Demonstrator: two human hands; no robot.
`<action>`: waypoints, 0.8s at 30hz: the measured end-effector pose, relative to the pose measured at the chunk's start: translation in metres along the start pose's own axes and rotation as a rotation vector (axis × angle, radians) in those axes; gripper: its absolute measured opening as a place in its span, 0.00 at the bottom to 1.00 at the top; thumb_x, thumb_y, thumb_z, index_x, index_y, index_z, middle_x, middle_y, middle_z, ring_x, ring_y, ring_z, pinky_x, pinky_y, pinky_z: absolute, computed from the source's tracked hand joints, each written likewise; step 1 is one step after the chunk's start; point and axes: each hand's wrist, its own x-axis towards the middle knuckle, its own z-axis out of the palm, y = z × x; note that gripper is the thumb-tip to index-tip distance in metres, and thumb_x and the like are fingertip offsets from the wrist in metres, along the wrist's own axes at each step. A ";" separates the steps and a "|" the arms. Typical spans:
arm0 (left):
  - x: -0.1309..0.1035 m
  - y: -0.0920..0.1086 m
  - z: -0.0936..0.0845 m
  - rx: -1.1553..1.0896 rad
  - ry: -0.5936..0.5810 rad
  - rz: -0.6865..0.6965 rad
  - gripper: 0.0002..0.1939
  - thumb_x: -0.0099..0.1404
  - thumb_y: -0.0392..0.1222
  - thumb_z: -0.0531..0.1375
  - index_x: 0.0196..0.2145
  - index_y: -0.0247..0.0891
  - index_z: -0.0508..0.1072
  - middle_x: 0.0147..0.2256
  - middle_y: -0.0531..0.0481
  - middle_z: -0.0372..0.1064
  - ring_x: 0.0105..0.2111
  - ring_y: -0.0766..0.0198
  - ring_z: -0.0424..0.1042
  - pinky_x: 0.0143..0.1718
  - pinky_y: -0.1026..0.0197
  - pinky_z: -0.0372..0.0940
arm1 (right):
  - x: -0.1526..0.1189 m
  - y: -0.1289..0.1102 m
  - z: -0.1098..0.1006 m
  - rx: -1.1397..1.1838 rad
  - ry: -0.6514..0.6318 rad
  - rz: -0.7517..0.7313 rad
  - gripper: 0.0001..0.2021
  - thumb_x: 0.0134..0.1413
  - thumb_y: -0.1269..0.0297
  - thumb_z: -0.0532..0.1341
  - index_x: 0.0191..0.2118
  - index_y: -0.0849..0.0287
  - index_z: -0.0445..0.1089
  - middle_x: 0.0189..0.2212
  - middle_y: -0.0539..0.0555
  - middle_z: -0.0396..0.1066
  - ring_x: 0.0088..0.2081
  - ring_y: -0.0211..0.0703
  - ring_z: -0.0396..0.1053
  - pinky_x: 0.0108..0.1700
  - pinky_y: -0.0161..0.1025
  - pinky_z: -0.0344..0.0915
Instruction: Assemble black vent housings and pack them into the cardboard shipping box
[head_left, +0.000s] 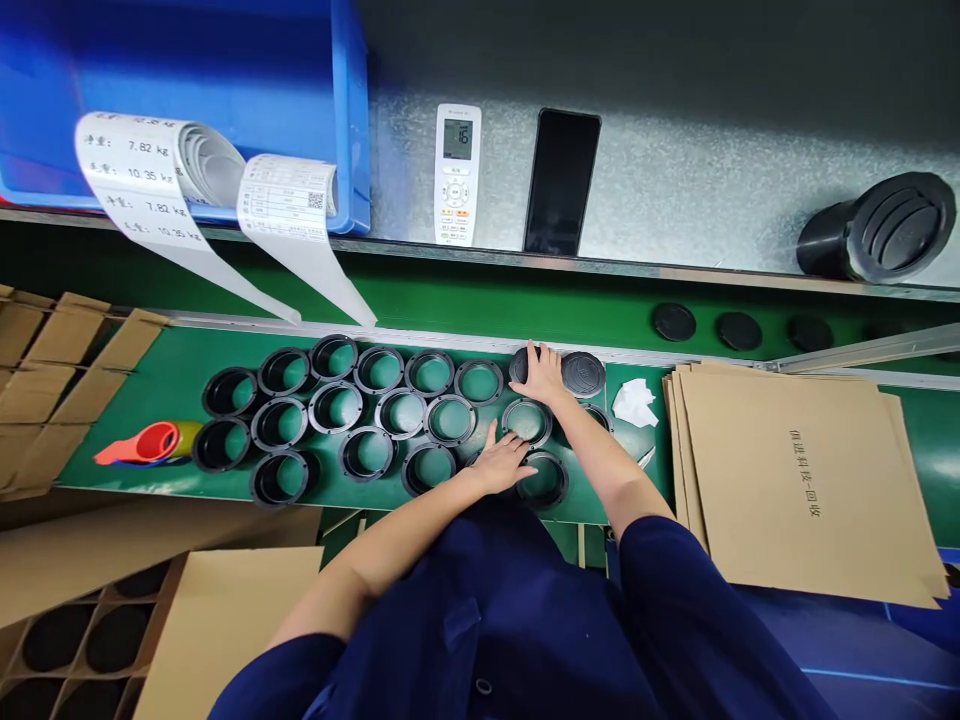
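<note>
Several black plastic rings (335, 407), open in the middle, stand in rough rows on the green worktop (172, 370). My right hand (544, 375) reaches to the back of the rows, its fingers curled over a black ridged cap (519, 367). Right beside it lies a second black cap (583, 375). Nearer my body, my left hand (502, 463) is spread low over the rings, fingers apart, close to a front ring (543, 480) and partly covering another. Whether its palm touches a ring cannot be made out.
Flat cardboard sheets (795, 470) are stacked at right, near crumpled white tissue (635, 402). An orange-red tape roll (157, 441) lies at left, beside cardboard dividers (45, 380). The shelf above holds a blue bin (349, 120), a remote (457, 175), a phone (562, 180) and a black cylinder (877, 230).
</note>
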 end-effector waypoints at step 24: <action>0.117 0.047 -0.040 0.863 0.071 -0.097 0.55 0.53 0.43 0.71 0.72 0.46 0.48 0.74 0.34 0.30 0.72 0.30 0.28 0.66 0.25 0.39 | -0.032 0.083 -0.046 -0.032 -0.223 0.271 0.54 0.47 0.55 0.66 0.74 0.44 0.35 0.74 0.62 0.20 0.72 0.77 0.31 0.65 0.71 0.42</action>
